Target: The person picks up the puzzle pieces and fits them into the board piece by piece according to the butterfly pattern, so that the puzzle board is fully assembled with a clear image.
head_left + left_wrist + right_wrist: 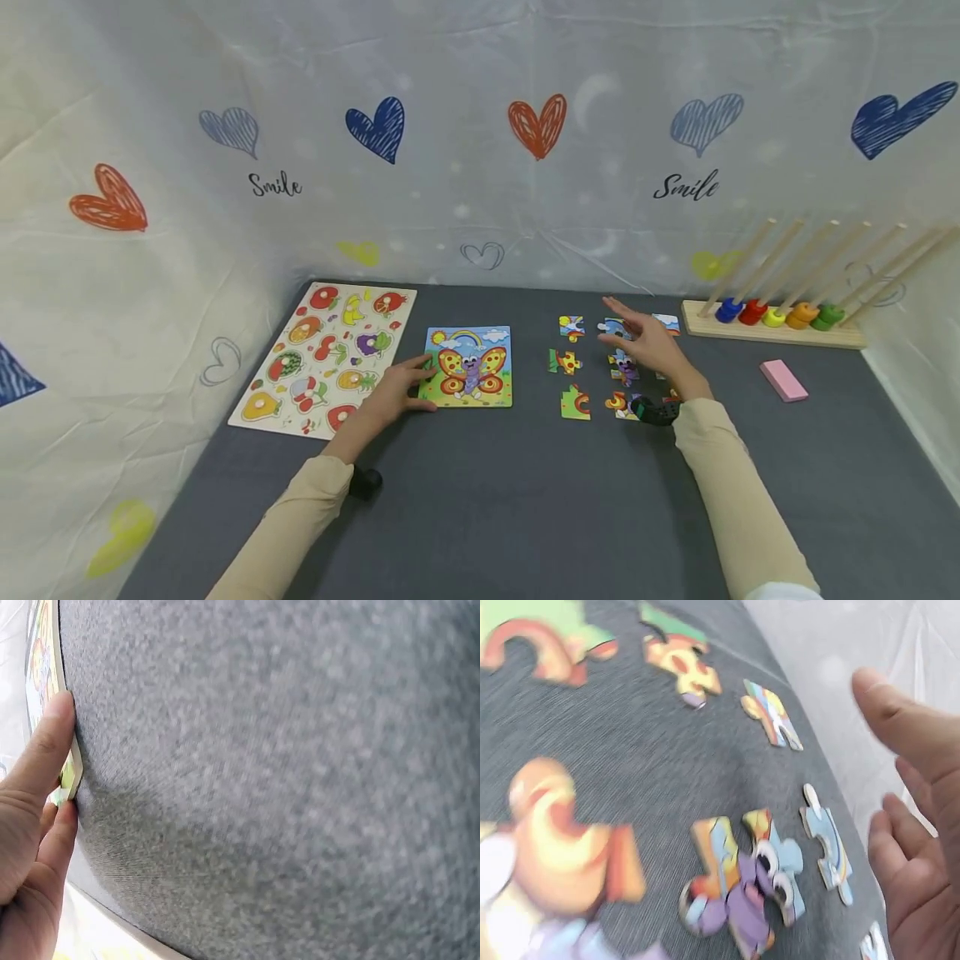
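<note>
3 puzzle pieces (575,402) form the leftmost column of a loose grid on the grey worktop (510,500); a second column, with a purple butterfly-face piece (623,367), lies beside it, and further pieces are partly covered by the right hand (651,340). They lie picture side up with gaps between them, probably so that each image reads clearly and fingers can get round an edge.

To their left, a butterfly board (471,367) lies flat and squared up, its whole picture showing; its colours seem to match the pieces, so the nearness likely makes comparing easy. The left hand (397,392) holds its near left corner, grip lightly closed with the thumb and fingers on separate edges, presumably to steady it without covering the butterfly.

The right hand's grip is loose and empty, thumb apart from the fingers, above the far part of the grid. It appears to be raised enough not to disturb the pieces.

The fruit board (317,369), bead rack (776,332) and pink block (783,381) lie to the sides, perhaps to leave working room.
</note>
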Available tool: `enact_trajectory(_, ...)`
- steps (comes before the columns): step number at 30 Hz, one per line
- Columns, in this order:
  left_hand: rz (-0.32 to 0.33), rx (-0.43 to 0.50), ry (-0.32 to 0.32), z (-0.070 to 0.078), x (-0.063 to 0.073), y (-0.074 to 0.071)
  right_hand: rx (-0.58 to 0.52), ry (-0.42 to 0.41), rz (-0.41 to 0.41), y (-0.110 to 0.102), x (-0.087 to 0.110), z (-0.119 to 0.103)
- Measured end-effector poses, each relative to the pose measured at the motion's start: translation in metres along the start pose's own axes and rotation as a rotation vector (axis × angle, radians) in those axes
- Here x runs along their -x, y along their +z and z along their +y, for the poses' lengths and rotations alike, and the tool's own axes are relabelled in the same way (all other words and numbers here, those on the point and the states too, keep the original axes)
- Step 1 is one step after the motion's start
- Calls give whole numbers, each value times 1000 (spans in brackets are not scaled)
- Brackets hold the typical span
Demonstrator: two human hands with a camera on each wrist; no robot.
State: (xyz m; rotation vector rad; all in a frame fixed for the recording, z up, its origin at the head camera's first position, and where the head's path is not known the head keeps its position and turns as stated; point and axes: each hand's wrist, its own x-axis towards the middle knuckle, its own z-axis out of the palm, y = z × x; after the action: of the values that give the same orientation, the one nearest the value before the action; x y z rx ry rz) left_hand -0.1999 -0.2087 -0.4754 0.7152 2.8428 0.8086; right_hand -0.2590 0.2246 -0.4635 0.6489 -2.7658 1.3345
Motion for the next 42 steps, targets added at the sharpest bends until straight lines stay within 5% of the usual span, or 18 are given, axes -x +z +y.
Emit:
enact_trajectory(5, -18, 70, -83, 0, 3, 0, -259, 87, -55, 6, -17, 5)
enact_trajectory(9, -7, 92, -88, 2, 3, -1, -366, 165, -62, 10, -26, 9)
enact_trajectory(16, 8, 93, -71, 4, 0, 1, -262, 243, -98, 11, -39, 14)
enact_trajectory(30, -18, 97, -115, 4, -2, -1, -46, 206, -84, 20, -52, 9)
enact_trajectory(35, -30, 136, -97, 1, -1, 0, -98, 224, -65, 20, -50, 10)
enact_trajectory(42, -35, 161, -85, -1, -1, -2, -322, 262, -66, 22, -49, 8)
